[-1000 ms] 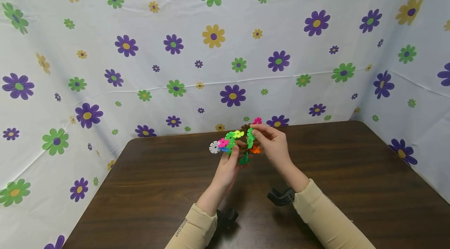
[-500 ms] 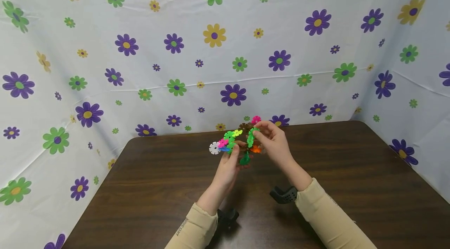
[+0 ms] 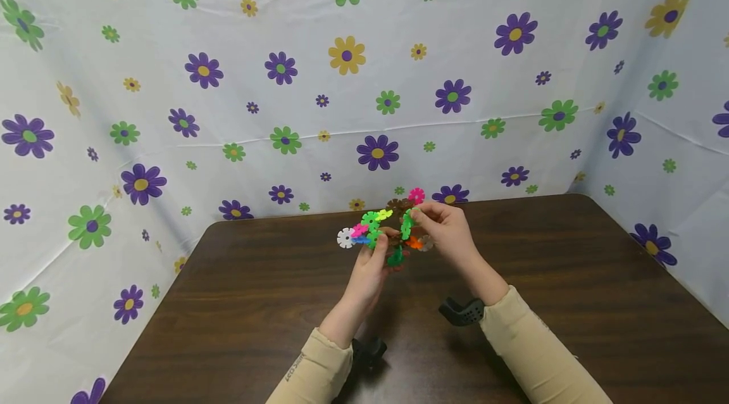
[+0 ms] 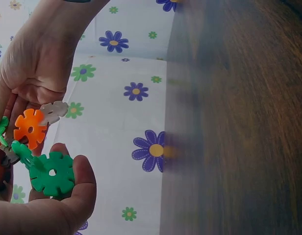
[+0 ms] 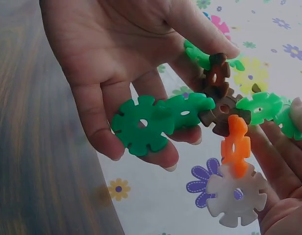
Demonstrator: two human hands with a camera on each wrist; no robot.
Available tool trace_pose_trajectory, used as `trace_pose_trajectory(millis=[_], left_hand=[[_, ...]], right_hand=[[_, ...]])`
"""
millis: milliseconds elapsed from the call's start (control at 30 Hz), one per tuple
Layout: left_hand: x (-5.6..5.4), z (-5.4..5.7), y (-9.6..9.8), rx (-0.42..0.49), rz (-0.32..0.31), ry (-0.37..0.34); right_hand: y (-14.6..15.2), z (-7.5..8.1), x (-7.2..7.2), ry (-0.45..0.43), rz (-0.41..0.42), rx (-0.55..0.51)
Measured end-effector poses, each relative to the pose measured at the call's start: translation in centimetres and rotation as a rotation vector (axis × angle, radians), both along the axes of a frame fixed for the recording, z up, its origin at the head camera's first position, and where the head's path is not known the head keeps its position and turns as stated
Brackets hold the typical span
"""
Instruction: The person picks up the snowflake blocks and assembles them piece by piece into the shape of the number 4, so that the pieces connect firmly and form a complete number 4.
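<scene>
Both hands hold up a joined cluster of notched, flower-shaped plastic discs above the table. My left hand (image 3: 364,280) grips it from below, with the thumb over a brown disc (image 5: 218,76) and fingers behind the dark green discs (image 5: 142,125). Between thumb and fingertips my right hand (image 3: 452,233) pinches the end of a light green pair of discs (image 3: 406,225). That pair joins a central brown disc (image 5: 222,111), which also carries an orange disc (image 5: 235,145) with a pale grey one (image 5: 237,196). A white disc (image 3: 345,238) marks the left end; a pink disc (image 3: 416,195) tops the far side.
Beneath the hands lies a dark wood-grain table (image 3: 256,303). A white cloth with printed flowers (image 3: 319,87) hangs behind it and along both sides. Black wrist cameras (image 3: 462,313) hang below the beige sleeves (image 3: 535,347).
My right hand has shifted slightly right, tilting the light green discs a little. The pale grey disc shows more beside it. My left hand keeps its grip almost in place.
</scene>
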State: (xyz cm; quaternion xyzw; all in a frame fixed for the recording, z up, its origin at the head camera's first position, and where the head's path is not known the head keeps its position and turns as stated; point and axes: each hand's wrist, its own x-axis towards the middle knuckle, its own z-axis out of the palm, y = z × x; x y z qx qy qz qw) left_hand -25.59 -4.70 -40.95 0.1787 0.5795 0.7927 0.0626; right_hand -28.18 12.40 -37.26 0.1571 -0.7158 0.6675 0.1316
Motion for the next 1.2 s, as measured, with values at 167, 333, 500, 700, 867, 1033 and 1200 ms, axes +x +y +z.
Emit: trace_pose_trajectory(millis=[167, 333, 500, 700, 867, 1033, 1200], left_hand=[[0.0, 0.0, 0.0, -0.022, 0.017, -0.005], [0.0, 0.0, -0.1, -0.041, 0.041, -0.006], [0.0, 0.0, -0.1, -0.045, 0.06, -0.003], [0.1, 0.4, -0.1, -0.04, 0.076, -0.017], [0.2, 0.7, 0.0, -0.015, 0.06, -0.021], [0.3, 0.6, 0.1, -0.001, 0.046, -0.016], [0.3, 0.5, 0.1, 0.016, 0.076, -0.028]], right_hand=[[-0.1, -0.3, -0.3, 0.052, 0.002, 0.025], [-0.4, -0.4, -0.4, 0.076, 0.0, 0.026], [-0.4, -0.6, -0.5, 0.065, 0.01, 0.019], [-0.6, -0.7, -0.4, 0.048, 0.018, -0.009], [-1.0, 0.1, 0.5, 0.055, 0.003, -0.022], [-1.1, -0.7, 0.2, 0.077, -0.038, -0.047], [-1.4, -1.1, 0.2, 0.095, -0.015, -0.08]])
